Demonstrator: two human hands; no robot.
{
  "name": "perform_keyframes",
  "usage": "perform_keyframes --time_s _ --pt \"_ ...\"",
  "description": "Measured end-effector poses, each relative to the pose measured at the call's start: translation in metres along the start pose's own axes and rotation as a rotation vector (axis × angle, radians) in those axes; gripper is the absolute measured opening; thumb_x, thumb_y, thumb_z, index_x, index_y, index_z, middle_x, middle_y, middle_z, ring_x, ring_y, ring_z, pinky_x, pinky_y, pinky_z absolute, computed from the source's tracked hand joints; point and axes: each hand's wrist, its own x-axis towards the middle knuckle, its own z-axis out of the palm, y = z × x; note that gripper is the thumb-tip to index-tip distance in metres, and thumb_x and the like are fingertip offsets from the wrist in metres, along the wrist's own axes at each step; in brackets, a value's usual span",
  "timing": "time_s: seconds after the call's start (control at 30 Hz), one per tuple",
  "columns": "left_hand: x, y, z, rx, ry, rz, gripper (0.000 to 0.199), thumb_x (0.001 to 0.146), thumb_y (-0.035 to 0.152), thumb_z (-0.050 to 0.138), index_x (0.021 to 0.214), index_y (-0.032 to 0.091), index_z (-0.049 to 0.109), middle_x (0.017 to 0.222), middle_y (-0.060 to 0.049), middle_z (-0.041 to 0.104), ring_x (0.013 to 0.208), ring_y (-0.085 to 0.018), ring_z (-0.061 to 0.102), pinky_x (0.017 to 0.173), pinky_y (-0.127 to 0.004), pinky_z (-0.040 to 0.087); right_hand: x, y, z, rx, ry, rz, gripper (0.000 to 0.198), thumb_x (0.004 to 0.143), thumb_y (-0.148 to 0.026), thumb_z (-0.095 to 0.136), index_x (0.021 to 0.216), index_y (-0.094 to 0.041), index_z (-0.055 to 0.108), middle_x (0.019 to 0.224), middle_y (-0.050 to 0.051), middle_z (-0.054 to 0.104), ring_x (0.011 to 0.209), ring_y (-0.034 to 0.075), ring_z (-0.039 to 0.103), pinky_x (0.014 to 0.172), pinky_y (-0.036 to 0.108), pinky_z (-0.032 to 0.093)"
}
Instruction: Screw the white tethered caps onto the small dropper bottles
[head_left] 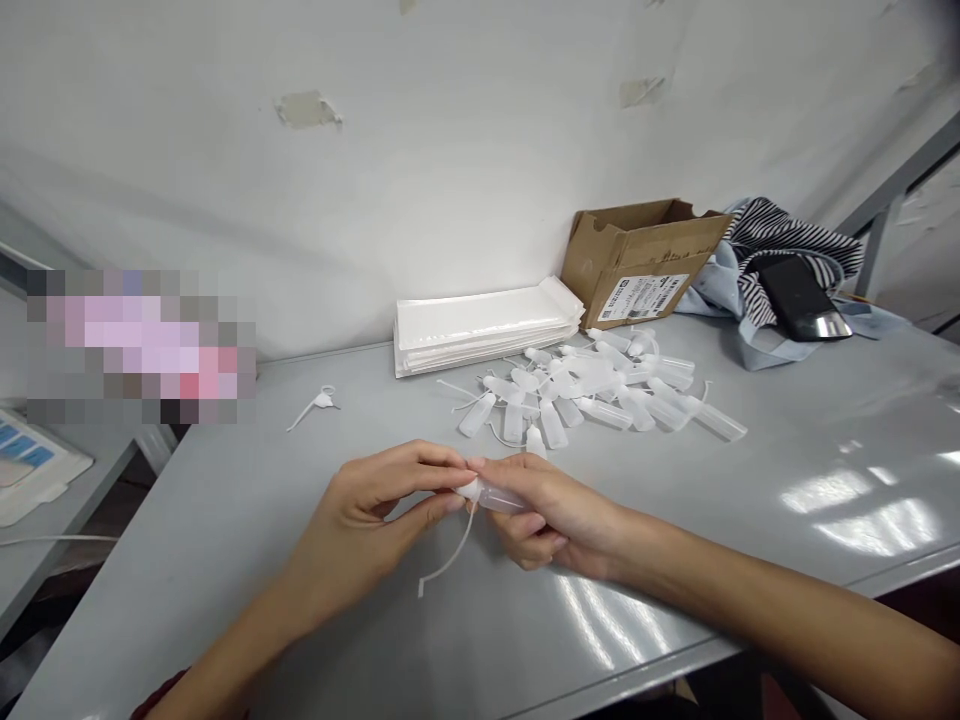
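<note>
A small clear plastic squeeze bottle point(501, 498) lies sideways between my hands, above the grey table. My right hand point(551, 510) is closed around its body. The fingertips of my left hand point(405, 500) pinch the white cap point(470, 489) at the bottle's left end. From that cap a thin white strap point(454, 555) hangs down to the left, with a small bent tip. Just beyond my hands spreads a pile of similar bottles point(592, 385) with white caps and straps. A loose white cap with a strap point(322, 400) lies farther left on the table.
Behind the pile, a stack of white padded envelopes point(487, 320) rests near the wall. An open cardboard box point(645, 260) stands to its right. Striped and light-blue cloth point(787, 240) with a black phone-like object point(799, 295) on it lies at the far right. The grey table point(225, 500) ends near me.
</note>
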Motion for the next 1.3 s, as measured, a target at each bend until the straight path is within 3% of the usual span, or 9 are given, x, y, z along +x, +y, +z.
perform_keyframes --time_s 0.17,0.23,0.33,0.47,0.63,0.83,1.03,1.2,1.3 --pt "0.0 0.003 0.0 -0.093 0.049 -0.267 0.025 0.075 0.028 0.073 0.1 0.026 0.07 0.094 0.0 0.072 0.085 -0.017 0.067 0.074 -0.024 0.055 0.001 0.003 0.005 -0.094 0.107 -0.15 0.039 0.085 -0.042 0.062 0.063 -0.019 0.04 0.044 -0.013 0.025 0.038 0.002 0.015 0.035 0.016 0.013" --pt "0.0 0.007 0.001 -0.05 0.05 -0.369 0.016 0.078 0.036 0.069 0.087 0.023 0.069 0.077 0.002 0.07 0.072 -0.014 0.065 0.064 -0.021 0.054 0.001 0.005 0.007 -0.178 0.169 -0.195 0.036 0.084 -0.044 0.063 0.067 -0.018 0.045 0.045 -0.012 0.027 0.038 0.003 0.02 0.036 0.016 0.015" --pt "0.001 0.012 0.003 0.016 -0.039 -0.423 0.026 0.084 0.042 0.058 0.073 0.021 0.065 0.057 0.004 0.059 0.056 -0.011 0.056 0.053 -0.02 0.047 0.0 0.007 0.008 -0.243 0.214 -0.188 0.034 0.082 -0.047 0.064 0.073 -0.017 0.05 0.049 -0.011 0.031 0.04 0.003 0.025 0.036 0.017 0.018" --pt "0.002 0.014 0.002 0.049 -0.092 -0.382 0.021 0.085 0.04 0.059 0.081 0.022 0.068 0.064 0.004 0.06 0.055 -0.009 0.053 0.052 -0.02 0.046 0.001 0.007 0.006 -0.188 0.17 -0.135 0.039 0.082 -0.05 0.063 0.067 -0.018 0.046 0.047 -0.011 0.026 0.04 0.004 0.021 0.036 0.017 0.015" --pt "0.002 0.011 -0.001 0.054 -0.086 -0.328 0.015 0.083 0.038 0.062 0.089 0.025 0.068 0.089 0.001 0.065 0.071 -0.013 0.058 0.063 -0.021 0.049 0.003 0.005 0.003 -0.146 0.151 -0.119 0.045 0.081 -0.049 0.064 0.062 -0.02 0.036 0.045 -0.012 0.025 0.04 0.003 0.015 0.037 0.017 0.011" --pt "0.003 0.012 0.003 0.128 -0.134 -0.42 0.033 0.088 0.047 0.05 0.072 0.02 0.061 0.062 0.004 0.052 0.057 -0.011 0.046 0.053 -0.023 0.039 0.002 0.01 0.005 -0.352 0.262 -0.203 0.034 0.083 -0.048 0.061 0.072 -0.018 0.049 0.052 -0.009 0.031 0.041 0.004 0.03 0.037 0.016 0.021" --pt "-0.001 0.013 0.006 0.152 -0.203 -0.395 0.035 0.089 0.046 0.047 0.068 0.019 0.056 0.059 0.005 0.045 0.055 -0.011 0.043 0.051 -0.023 0.035 0.004 0.009 0.004 -0.266 0.157 -0.12 0.043 0.089 -0.052 0.052 0.063 -0.019 0.039 0.045 -0.012 0.025 0.038 0.003 0.02 0.035 0.015 0.017" --pt "-0.004 0.009 0.006 0.26 -0.157 -0.161 0.014 0.09 0.03 0.049 0.089 0.02 0.059 0.076 0.001 0.056 0.07 -0.014 0.052 0.065 -0.025 0.043 0.005 0.005 0.001 -0.232 0.184 0.007 0.046 0.094 -0.05 0.041 0.061 -0.018 0.044 0.035 -0.012 0.029 0.029 0.003 0.021 0.031 0.015 0.023" --pt "-0.004 0.008 0.005 0.323 -0.138 -0.03 0.015 0.091 0.025 0.049 0.101 0.022 0.06 0.08 0.0 0.057 0.071 -0.013 0.051 0.069 -0.025 0.042 0.006 0.004 0.002 -0.213 0.216 0.045 0.05 0.094 -0.051 0.04 0.059 -0.017 0.047 0.033 -0.012 0.027 0.027 0.003 0.02 0.03 0.015 0.025"
